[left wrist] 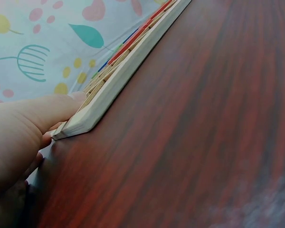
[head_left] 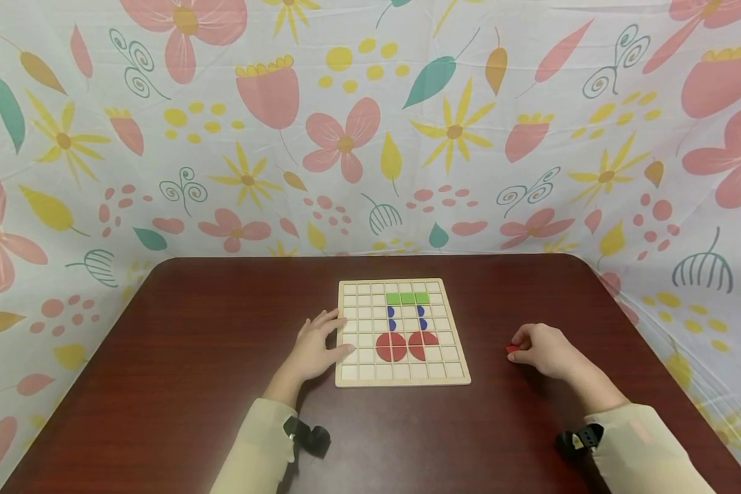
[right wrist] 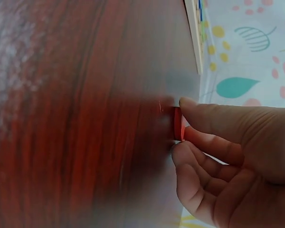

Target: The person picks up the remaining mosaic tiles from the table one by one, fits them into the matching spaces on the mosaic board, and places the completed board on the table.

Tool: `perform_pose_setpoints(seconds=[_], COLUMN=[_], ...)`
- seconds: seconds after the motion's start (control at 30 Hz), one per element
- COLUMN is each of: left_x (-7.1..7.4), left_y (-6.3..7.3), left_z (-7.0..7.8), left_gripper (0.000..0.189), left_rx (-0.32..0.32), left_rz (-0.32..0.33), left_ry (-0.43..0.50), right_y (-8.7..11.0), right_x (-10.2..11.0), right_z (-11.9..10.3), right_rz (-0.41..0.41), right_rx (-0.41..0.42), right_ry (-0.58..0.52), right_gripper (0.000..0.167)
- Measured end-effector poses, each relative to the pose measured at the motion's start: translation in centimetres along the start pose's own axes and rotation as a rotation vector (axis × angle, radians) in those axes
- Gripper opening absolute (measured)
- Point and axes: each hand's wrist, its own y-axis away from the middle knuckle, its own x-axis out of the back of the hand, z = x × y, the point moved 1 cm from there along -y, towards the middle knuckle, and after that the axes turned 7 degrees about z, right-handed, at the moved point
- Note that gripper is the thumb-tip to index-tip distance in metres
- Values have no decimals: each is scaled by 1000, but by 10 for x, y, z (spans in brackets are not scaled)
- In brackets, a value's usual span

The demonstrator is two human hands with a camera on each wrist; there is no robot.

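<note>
A wooden grid board [head_left: 350,372] lies flat on the table. Its cells hold a row of green squares [head_left: 407,298], blue half-rounds [head_left: 391,312] in two columns, a full red circle [head_left: 391,347] and a red three-quarter circle [head_left: 422,343]. My left hand [head_left: 311,348] rests at the board's left edge, fingers spread, with the thumb [left wrist: 61,110] on the rim. Right of the board, my right hand [head_left: 546,348] pinches a small red piece [right wrist: 178,123] between thumb and fingers, close to the tabletop. The fingers hide part of that piece's outline.
The dark red-brown wooden table [head_left: 222,309] has rounded far corners. Behind it hangs a white cloth [head_left: 358,68] printed with flowers and leaves. Black bands with small devices sit on both wrists, at the left cuff [head_left: 309,436] and the right cuff [head_left: 580,439].
</note>
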Motion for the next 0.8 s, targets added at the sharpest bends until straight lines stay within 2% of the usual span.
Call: perform_pose_setpoints(seconds=[0.33,0.57,0.67,0.8], left_x=[0,0,-1,-1], left_y=[0,0,-1,0], left_z=[-1,-1,-2,-2], left_gripper=[57,57,57,57], left_rx=[4,0,-5,-8], left_rz=[2,7,9,9], left_ry=[3,3,0,6], right_y=[0,2,3,3], right_x=[-1,-2,-3,-6], right_z=[1,-1,-1,0], right_rz=[8,39,36,0], right_rx=[-37,-54,-84,-145], right_ry=[40,4,-66,-217], right_gripper=[32,31,30,29])
